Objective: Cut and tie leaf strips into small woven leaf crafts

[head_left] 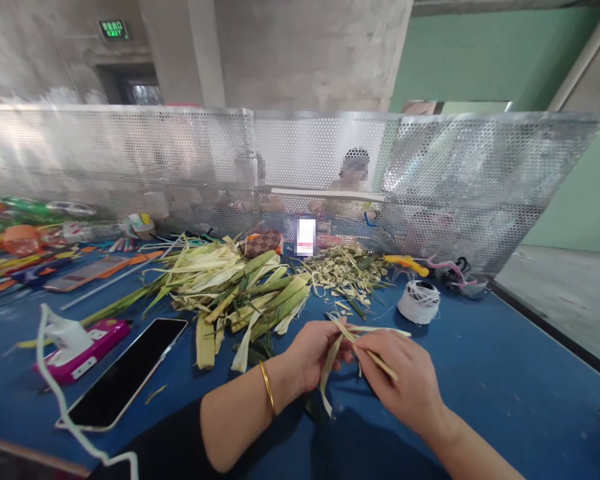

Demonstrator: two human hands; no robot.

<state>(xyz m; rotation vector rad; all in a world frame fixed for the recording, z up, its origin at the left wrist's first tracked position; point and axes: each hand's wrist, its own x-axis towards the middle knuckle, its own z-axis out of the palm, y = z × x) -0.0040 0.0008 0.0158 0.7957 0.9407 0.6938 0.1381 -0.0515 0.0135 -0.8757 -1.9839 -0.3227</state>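
Head view: fingers (377,345) grip husk strips (329,365); checkered pouch (261,245), contents hidden.

On the blue desk (510,373), a black-screened smartphone (125,373) lies face up beside a magenta power strip (107,330), in which a white charger (70,337) is plugged; its white cable (55,380) loops down across the phone's near end. Farther back sit a brown checkered pouch (261,245) and, at right, what may be clear safety glasses (470,285). A perforated metal screen (170,153) stands behind, below a green exit sign (113,29) on the concrete wall (300,53).
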